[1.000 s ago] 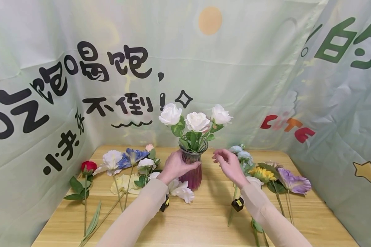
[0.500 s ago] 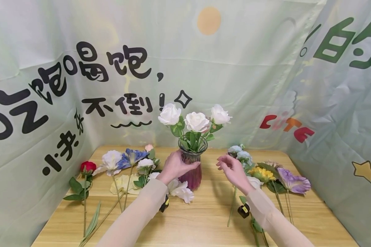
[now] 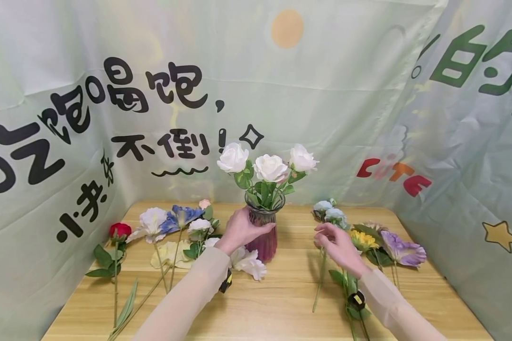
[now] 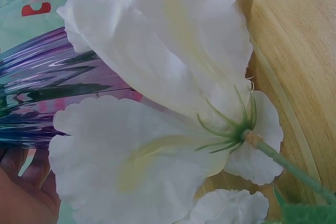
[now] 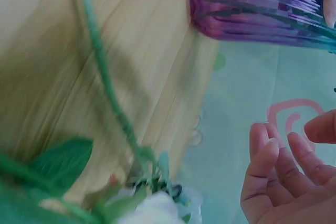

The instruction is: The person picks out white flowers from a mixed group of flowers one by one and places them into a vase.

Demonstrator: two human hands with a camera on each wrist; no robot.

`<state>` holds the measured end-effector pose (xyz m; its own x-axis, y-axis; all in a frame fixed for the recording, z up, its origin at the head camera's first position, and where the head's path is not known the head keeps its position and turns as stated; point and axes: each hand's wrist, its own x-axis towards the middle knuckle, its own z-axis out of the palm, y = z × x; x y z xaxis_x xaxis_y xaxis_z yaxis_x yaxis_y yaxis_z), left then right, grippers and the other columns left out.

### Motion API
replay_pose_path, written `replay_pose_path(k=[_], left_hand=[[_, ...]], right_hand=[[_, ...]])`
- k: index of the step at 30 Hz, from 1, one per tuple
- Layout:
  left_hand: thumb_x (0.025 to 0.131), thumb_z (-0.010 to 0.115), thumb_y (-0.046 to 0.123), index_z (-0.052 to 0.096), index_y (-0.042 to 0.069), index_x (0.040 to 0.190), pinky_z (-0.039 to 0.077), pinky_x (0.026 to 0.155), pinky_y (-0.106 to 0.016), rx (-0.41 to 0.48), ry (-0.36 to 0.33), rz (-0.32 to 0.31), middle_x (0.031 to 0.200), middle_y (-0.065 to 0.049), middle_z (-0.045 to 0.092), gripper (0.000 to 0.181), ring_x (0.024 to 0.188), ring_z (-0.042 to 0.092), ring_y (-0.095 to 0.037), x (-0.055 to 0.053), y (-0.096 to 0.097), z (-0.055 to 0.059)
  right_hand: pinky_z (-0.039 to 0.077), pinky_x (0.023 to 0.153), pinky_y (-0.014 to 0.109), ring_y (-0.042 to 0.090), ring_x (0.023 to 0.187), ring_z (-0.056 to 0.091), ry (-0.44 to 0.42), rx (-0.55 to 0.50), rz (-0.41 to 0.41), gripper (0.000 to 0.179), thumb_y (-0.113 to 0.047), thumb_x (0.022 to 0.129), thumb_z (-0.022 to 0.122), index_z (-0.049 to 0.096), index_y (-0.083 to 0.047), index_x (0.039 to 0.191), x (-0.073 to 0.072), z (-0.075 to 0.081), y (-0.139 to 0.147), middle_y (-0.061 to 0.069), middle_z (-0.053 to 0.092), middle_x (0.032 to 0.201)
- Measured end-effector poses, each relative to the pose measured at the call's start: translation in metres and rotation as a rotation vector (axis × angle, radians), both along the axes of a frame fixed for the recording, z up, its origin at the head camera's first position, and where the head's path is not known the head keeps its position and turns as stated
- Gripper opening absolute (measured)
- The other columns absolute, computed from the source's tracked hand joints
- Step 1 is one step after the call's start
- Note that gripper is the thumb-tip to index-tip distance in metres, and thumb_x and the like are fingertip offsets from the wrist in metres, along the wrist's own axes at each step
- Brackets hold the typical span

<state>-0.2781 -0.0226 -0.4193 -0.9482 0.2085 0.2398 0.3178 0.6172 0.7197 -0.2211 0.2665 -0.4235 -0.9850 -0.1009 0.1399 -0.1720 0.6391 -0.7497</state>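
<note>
A ribbed glass vase (image 3: 262,241), purple toward its base, stands upright holding several white roses (image 3: 271,168). My left hand (image 3: 244,233) grips the vase around its upper body, thumb across the front. In the left wrist view a large white flower (image 4: 157,145) with a green stem covers much of the vase. My right hand (image 3: 339,246) hovers over the flowers on the right side, fingers loosely bent and holding nothing. Beneath and beside it lie light blue flowers (image 3: 336,218) and a green stem (image 3: 321,279). In the right wrist view the fingers (image 5: 286,169) are spread apart from any flower.
On the left of the wooden table (image 3: 256,312) lie a red rose (image 3: 120,230), a blue flower (image 3: 181,217), a white flower (image 3: 152,222) and a pale yellow one (image 3: 170,254). On the right are a yellow flower (image 3: 364,240) and a purple flower (image 3: 403,249). Printed curtains surround the table.
My right hand has moved away from the vase, to the right and slightly down toward the flowers there. The left hand keeps its grip on the vase.
</note>
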Motion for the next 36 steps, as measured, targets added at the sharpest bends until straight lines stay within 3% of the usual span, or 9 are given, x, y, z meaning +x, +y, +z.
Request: replay_pose_path(k=[5,16,20,24,27,31,36], left_hand=[[0.076,0.081,0.056,0.064,0.017,0.122,0.058,0.09,-0.042,0.0,-0.013,0.0,0.115,-0.004,0.075,0.063,0.104,0.071,-0.024,0.0,0.0,0.001],[0.075,0.08,0.059,0.064,0.017,0.123,0.058,0.088,-0.041,-0.008,-0.01,0.007,0.115,-0.005,0.074,0.066,0.103,0.071,-0.023,-0.001,-0.001,0.0],[0.076,0.079,0.059,0.063,0.016,0.124,0.058,0.088,-0.041,-0.009,-0.008,0.0,0.115,-0.005,0.074,0.066,0.103,0.071,-0.023,0.0,-0.001,0.0],[0.076,0.079,0.059,0.063,0.016,0.125,0.058,0.09,-0.042,0.001,-0.006,-0.005,0.116,-0.006,0.074,0.067,0.105,0.071,-0.025,0.001,0.0,0.002],[0.076,0.079,0.059,0.063,0.016,0.125,0.058,0.091,-0.044,0.009,-0.004,-0.006,0.117,-0.007,0.074,0.067,0.105,0.071,-0.026,0.001,-0.001,0.002],[0.076,0.079,0.059,0.064,0.016,0.124,0.058,0.09,-0.042,0.001,-0.006,-0.006,0.115,-0.006,0.074,0.066,0.104,0.071,-0.024,0.0,0.0,0.001],[0.076,0.08,0.059,0.063,0.016,0.124,0.058,0.09,-0.042,0.002,-0.015,-0.004,0.116,-0.005,0.074,0.066,0.103,0.071,-0.023,-0.001,0.0,0.001]], right_hand=[[0.055,0.072,0.029,0.03,0.096,0.07,-0.01,0.046,0.019,0.027,-0.014,0.104,0.05,0.058,-0.003,0.127,0.009,0.004,0.02,0.022,0.07,0.115],[0.052,0.066,0.024,0.025,0.088,0.07,0.036,0.146,-0.028,0.025,-0.016,0.103,0.051,0.06,-0.002,0.122,0.03,0.018,0.061,0.02,0.072,0.109],[0.051,0.066,0.023,0.016,0.083,0.069,0.037,0.18,-0.019,0.025,-0.014,0.102,0.053,0.061,-0.001,0.121,0.04,0.017,0.07,0.017,0.073,0.106],[0.049,0.063,0.023,0.008,0.077,0.066,0.003,0.223,-0.015,0.023,-0.013,0.1,0.056,0.063,-0.001,0.119,0.048,0.013,0.075,0.011,0.073,0.099],[0.048,0.061,0.024,0.009,0.075,0.064,-0.048,0.247,-0.004,0.022,-0.014,0.1,0.056,0.064,-0.002,0.116,0.053,0.009,0.079,0.009,0.073,0.095],[0.051,0.06,0.024,0.011,0.074,0.064,-0.125,0.24,0.06,0.018,-0.014,0.098,0.059,0.064,-0.001,0.11,0.061,0.002,0.082,0.01,0.071,0.093],[0.048,0.055,0.022,-0.001,0.064,0.054,-0.139,0.237,0.21,0.007,-0.011,0.095,0.062,0.063,-0.004,0.094,0.075,-0.013,0.082,0.002,0.065,0.078]])
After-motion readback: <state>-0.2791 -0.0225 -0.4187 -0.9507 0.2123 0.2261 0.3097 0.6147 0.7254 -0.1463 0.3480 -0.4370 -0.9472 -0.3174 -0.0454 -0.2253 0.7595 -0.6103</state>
